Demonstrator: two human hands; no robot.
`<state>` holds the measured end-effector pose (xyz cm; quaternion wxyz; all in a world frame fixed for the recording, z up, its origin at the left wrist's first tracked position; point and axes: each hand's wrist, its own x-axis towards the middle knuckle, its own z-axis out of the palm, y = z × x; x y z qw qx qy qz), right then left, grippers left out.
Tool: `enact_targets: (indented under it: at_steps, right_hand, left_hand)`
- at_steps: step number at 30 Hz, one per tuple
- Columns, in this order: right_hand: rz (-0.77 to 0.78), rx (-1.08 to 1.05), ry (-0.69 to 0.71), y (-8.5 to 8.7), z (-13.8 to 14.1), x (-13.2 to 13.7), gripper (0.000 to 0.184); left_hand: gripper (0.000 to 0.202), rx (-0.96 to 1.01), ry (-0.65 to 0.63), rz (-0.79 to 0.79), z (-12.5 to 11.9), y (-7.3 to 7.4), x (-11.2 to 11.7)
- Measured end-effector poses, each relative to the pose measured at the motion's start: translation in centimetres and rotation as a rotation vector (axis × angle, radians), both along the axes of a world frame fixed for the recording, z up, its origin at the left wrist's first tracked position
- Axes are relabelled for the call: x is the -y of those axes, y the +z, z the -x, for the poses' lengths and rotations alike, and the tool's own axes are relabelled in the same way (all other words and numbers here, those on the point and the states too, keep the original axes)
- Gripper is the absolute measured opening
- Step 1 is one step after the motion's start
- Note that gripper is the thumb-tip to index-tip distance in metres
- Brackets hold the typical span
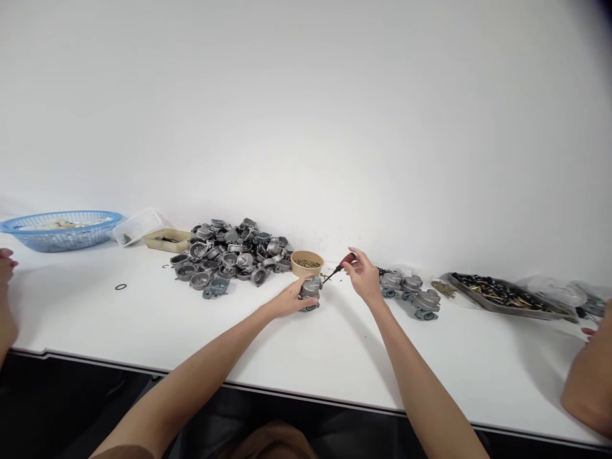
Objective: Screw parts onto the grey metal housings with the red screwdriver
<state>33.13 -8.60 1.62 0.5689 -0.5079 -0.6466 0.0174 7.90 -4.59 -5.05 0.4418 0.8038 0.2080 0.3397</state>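
My left hand (pixel 290 298) is closed around a small grey metal casting (pixel 310 291) that stands on the white table (pixel 306 357). My right hand (pixel 363 275) pinches a screwdriver (pixel 338 269) with a red and black handle, its tip slanting down toward the top of the casting. Just behind the casting sits a tan bowl (pixel 306 262) filled with small brass screws.
A large heap of grey castings (pixel 229 255) lies left of the bowl. Several castings (pixel 411 292) lie to the right, then loose screws (pixel 444 288) and a dark tray of parts (pixel 502 294). A blue basket (pixel 62 229), clear tub (pixel 138 224), tan tray (pixel 168 239) and black ring (pixel 121 287) sit left. Other people's arms show at both edges.
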Motion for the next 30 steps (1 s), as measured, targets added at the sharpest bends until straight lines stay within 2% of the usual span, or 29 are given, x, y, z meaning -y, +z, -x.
enact_targets:
  at_steps: [4,9,19,30]
  right_hand:
    - [-0.129,-0.103,0.014,1.0,1.2,1.2,0.048]
    - [-0.2,-0.173,0.069,1.4,2.4,2.1,0.047]
    - [-0.162,-0.196,0.124,1.5,2.5,2.2,0.048]
    - [-0.168,-0.214,0.139,1.6,2.6,2.3,0.047]
  left_hand:
    - [0.076,0.004,-0.021,0.019,0.0,-0.1,-0.1]
    - [0.079,-0.003,-0.035,0.033,0.0,-0.1,-0.1]
    - [0.079,-0.04,0.054,-0.055,-0.1,-0.3,-0.3]
    - [0.08,-0.06,0.071,-0.074,0.0,-0.1,-0.2]
